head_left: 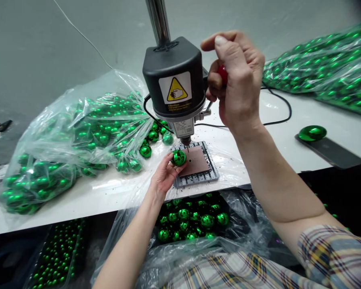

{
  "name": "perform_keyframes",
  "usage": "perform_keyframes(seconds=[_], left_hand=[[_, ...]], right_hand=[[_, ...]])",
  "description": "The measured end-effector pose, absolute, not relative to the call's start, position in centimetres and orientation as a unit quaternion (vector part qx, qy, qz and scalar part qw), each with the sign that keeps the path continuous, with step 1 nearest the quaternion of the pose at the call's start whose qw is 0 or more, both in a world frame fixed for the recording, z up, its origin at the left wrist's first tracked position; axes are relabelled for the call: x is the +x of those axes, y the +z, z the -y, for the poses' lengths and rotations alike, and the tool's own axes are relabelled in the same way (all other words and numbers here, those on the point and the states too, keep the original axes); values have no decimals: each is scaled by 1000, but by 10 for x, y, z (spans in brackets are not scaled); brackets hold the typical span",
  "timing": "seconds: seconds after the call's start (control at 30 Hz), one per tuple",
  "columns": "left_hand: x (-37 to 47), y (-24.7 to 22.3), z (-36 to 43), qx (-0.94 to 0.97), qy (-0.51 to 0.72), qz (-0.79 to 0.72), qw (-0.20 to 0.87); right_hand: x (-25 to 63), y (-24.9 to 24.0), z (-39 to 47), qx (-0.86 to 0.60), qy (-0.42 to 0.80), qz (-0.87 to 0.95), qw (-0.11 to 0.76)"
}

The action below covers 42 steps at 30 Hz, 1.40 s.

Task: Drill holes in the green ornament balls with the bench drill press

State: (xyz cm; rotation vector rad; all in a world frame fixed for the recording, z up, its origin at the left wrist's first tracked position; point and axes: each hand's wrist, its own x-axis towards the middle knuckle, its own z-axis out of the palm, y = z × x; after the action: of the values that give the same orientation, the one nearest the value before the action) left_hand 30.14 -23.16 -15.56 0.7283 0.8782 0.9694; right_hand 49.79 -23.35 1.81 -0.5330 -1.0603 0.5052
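My left hand [166,173] holds a shiny green ball [179,157] between thumb and fingers, at the left edge of a pinkish board [196,160]. The board has a small dark hole and lies on a slotted metal base [213,172] strewn with dark shavings. Just above it is the chuck of a drill press [173,76], which has a yellow warning label. My right hand [236,74] is raised beside the machine's right side, its lower fingers curled around a red knob [222,75] on the lever.
Clear bags of green balls lie on the left [99,132] and back right [327,68]. A phone [333,152] with a green ornament [313,133] rests at the right. Below the table's front edge, an open plastic bag holds green balls [183,214]. A black cable runs behind the drill.
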Motion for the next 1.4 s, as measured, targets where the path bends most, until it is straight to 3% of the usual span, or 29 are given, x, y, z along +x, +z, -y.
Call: perform_keyframes(seconds=[0.3,0.93,1.4], left_hand=[[300,-128,243,165,397,-396,811],[292,-134,239,203,409,-402,793],[291,-139,246,210,458,-386,773]], right_hand=[[494,20,237,-254,223,487,805],[496,20,239,-325,197,491,784],[497,19,237,-293,195,491,797]])
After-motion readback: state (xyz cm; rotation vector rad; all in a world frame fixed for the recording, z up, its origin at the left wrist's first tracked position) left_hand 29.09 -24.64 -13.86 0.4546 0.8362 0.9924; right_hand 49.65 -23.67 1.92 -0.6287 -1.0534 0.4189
